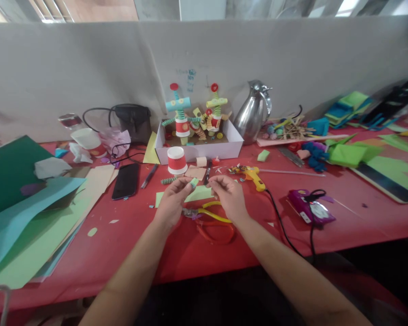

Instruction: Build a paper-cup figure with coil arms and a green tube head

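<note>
My left hand (pixel 172 200) pinches a small piece of light green paper (pixel 194 182) between thumb and fingertips. Close to it on the right, my right hand (pixel 229 195) has its thumb and fingers pressed together; whatever they hold is too small to make out. Under and between the hands lies a pale green paper strip (pixel 200 194). Yellow-handled pliers (pixel 215 215) rest below it, partly over a tool with red handles (pixel 217 234). Just beyond my left hand stands an upside-down red and white paper cup (pixel 177 161), with a coiled green paper piece (pixel 169 180) beside it.
A white box (pixel 200 151) with paper-cup figures stands behind, next to a steel jug (pixel 253 113). A yellow glue gun (pixel 256 178) with a black cord lies right, near a purple packet (pixel 309 208). Left are a phone (pixel 125 181) and paper sheets (pixel 27 244).
</note>
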A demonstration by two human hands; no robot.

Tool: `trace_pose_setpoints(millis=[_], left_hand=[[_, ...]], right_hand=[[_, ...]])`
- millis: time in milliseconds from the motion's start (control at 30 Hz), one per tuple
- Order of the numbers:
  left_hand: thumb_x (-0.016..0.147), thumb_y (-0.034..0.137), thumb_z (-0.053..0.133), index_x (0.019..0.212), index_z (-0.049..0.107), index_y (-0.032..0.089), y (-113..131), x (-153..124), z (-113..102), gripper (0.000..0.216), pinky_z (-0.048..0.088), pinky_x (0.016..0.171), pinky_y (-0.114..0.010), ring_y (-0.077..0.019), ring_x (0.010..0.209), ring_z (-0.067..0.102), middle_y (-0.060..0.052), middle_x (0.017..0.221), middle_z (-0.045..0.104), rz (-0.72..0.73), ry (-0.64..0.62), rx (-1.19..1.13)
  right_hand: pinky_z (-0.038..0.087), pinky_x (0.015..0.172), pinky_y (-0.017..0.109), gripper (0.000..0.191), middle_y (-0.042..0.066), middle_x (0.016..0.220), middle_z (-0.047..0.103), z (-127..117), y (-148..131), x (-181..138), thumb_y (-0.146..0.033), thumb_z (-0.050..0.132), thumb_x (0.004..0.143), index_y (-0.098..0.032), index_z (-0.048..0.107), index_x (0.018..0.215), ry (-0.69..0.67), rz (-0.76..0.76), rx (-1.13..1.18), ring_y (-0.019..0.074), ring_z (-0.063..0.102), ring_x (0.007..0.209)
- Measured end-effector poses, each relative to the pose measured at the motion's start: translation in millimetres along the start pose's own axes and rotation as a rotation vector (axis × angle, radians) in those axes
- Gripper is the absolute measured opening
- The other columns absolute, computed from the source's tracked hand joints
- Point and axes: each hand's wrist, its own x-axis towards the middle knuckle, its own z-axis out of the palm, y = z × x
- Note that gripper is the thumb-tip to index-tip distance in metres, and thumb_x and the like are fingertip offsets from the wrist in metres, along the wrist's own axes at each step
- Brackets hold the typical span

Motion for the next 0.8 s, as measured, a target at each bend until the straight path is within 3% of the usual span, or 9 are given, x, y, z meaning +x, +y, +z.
trace_pose_setpoints(millis=[233, 333, 400, 433, 500, 567, 600, 800], left_hand=[[0.071, 0.026, 0.081, 0.085, 0.07, 0.022, 2.5, 1.8, -1.7, 0.019, 0.048, 0.09, -0.027, -0.0095, 0.084, 0.061, 0.002, 0.088, 0.066, -0.072, 0.02, -0.127], [0.068, 0.029, 0.082, 0.082, 0.067, 0.024, 13.7, 4.6, -4.5, 0.021, 0.05, 0.088, -0.031, -0.0134, 0.088, 0.064, 0.001, 0.089, 0.069, -0.002, 0.051, -0.144], [0.07, 0.034, 0.081, 0.081, 0.065, 0.026, 25.7, 6.7, -10.7, 0.021, 0.052, 0.084, -0.033, -0.0158, 0.087, 0.065, 0.0, 0.091, 0.07, 0.098, 0.112, -0.128], [0.071, 0.035, 0.079, 0.081, 0.065, 0.026, 32.5, 7.3, -15.3, 0.02, 0.053, 0.082, -0.033, -0.0161, 0.085, 0.065, -0.001, 0.092, 0.07, 0.151, 0.152, -0.12], [0.073, 0.035, 0.078, 0.081, 0.064, 0.026, 45.9, 7.0, -27.1, 0.019, 0.054, 0.078, -0.031, -0.0151, 0.08, 0.064, -0.001, 0.091, 0.07, 0.244, 0.225, -0.135], [0.073, 0.032, 0.078, 0.08, 0.064, 0.025, 57.0, 3.7, -40.7, 0.017, 0.054, 0.077, -0.028, -0.0128, 0.079, 0.063, 0.001, 0.089, 0.07, 0.311, 0.272, -0.187], [0.074, 0.03, 0.078, 0.078, 0.064, 0.025, 61.0, 0.8, -47.6, 0.016, 0.054, 0.077, -0.026, -0.0118, 0.079, 0.063, 0.002, 0.087, 0.069, 0.335, 0.292, -0.211], [0.067, 0.028, 0.084, 0.082, 0.067, 0.023, 64.7, -27.6, -81.1, 0.023, 0.054, 0.08, -0.028, -0.0136, 0.083, 0.067, 0.002, 0.085, 0.07, 0.366, 0.369, -0.093]], right_hand=[[0.032, 0.042, 0.02, 0.032, -0.004, 0.06, 0.058, -1.3, -4.6, -3.8, -0.05, 0.06, 0.088, -0.021, 0.058, 0.075, -0.033, 0.01, 0.044, 0.008, 0.044, 0.046], [0.033, 0.045, 0.023, 0.041, -0.006, 0.047, 0.047, -9.5, -8.3, -8.9, -0.051, 0.051, 0.093, -0.022, 0.051, 0.064, -0.006, -0.061, -0.099, 0.0095, 0.041, 0.043], [0.039, 0.05, 0.025, 0.046, -0.004, 0.046, 0.047, -19.0, -10.9, -15.5, -0.046, 0.045, 0.097, -0.022, 0.049, 0.059, -0.067, -0.082, -0.259, 0.0113, 0.045, 0.045], [0.044, 0.057, 0.026, 0.04, -0.002, 0.053, 0.055, -24.7, -12.1, -20.0, -0.041, 0.046, 0.097, -0.021, 0.054, 0.063, -0.135, -0.095, -0.351, 0.013, 0.052, 0.052], [0.051, 0.079, 0.033, 0.01, 0.004, 0.088, 0.07, -36.3, -13.8, -30.3, -0.029, 0.059, 0.09, -0.021, 0.065, 0.094, -0.311, -0.145, -0.557, 0.0191, 0.064, 0.082], [0.044, 0.101, 0.043, 0.048, 0.007, 0.122, 0.064, -46.2, -14.8, -40.6, -0.018, 0.069, 0.08, -0.025, 0.056, 0.126, -0.477, -0.206, -0.77, 0.025, 0.057, 0.115], [0.04, 0.106, 0.045, 0.057, 0.007, 0.13, 0.06, -49.7, -15.2, -45.0, -0.015, 0.071, 0.078, -0.027, 0.053, 0.132, -0.528, -0.223, -0.862, 0.0263, 0.052, 0.122], [0.042, 0.108, 0.046, 0.046, 0.009, 0.131, 0.06, -49.7, -14.5, -55.2, -0.007, 0.056, 0.087, -0.023, 0.055, 0.131, -0.652, -0.236, -1.032, 0.0251, 0.053, 0.122]])
